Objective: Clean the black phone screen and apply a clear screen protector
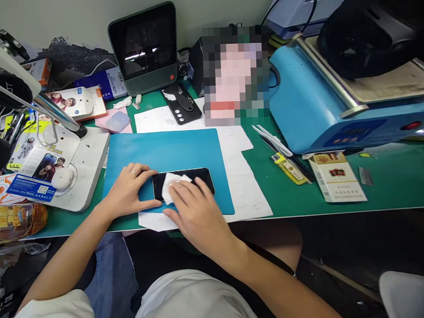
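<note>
A smartphone [206, 177] with a dark screen lies flat on a blue mat [163, 149]. My left hand [129, 187] steadies its left end, the thumb at the near edge and the forefinger at the far edge. On the glass, a folded white wipe [167, 188] is pressed down under the fingers of my right hand [196, 203]. The right fingertips hide part of both the wipe and the screen. A black phone case [187, 114] rests beyond the mat, with a dark oval piece on top of it.
White paper [249, 190] sticks out from under the mat. On the right are tweezers [274, 140], a cigarette pack [338, 178] and a blue machine [300, 105]. A white stand base [90, 168] is at left. Behind stands a screen device [145, 45].
</note>
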`<state>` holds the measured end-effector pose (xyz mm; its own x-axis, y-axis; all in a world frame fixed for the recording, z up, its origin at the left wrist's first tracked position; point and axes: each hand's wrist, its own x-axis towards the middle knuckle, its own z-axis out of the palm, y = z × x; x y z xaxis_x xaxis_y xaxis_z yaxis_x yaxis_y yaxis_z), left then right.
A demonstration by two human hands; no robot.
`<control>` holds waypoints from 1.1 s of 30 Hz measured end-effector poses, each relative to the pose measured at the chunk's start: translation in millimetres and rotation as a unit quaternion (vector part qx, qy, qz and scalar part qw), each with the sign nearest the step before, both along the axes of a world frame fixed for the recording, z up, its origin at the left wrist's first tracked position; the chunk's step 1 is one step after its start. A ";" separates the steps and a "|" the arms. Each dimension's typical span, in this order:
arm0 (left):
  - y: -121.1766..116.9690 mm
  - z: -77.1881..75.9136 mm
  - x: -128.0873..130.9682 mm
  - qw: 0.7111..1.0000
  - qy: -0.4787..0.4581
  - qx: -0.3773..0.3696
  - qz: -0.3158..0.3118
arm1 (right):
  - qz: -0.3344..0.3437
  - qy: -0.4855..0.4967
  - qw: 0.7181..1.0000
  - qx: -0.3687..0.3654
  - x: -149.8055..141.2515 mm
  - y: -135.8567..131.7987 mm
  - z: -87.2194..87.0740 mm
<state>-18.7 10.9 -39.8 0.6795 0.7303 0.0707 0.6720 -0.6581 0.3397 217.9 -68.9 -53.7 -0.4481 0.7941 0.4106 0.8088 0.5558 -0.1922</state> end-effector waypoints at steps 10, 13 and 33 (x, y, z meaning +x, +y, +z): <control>0.1 0.9 0.8 1.000 0.011 0.000 0.000 | -0.032 -0.003 0.999 -0.022 41.0 11.7 -0.4; 0.4 1.0 1.6 1.000 0.006 -0.006 -0.002 | -0.062 -0.013 0.998 -0.024 34.6 13.5 -2.8; -0.4 0.1 2.3 1.000 0.009 -0.015 0.012 | -0.079 -0.008 0.996 -0.030 24.8 17.9 -5.3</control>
<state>-16.4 10.4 -39.7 0.6625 0.7482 0.0360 0.6937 -0.6310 0.3474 242.7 -51.0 -59.0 -0.3215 0.8785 0.3534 0.8885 0.4089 -0.2082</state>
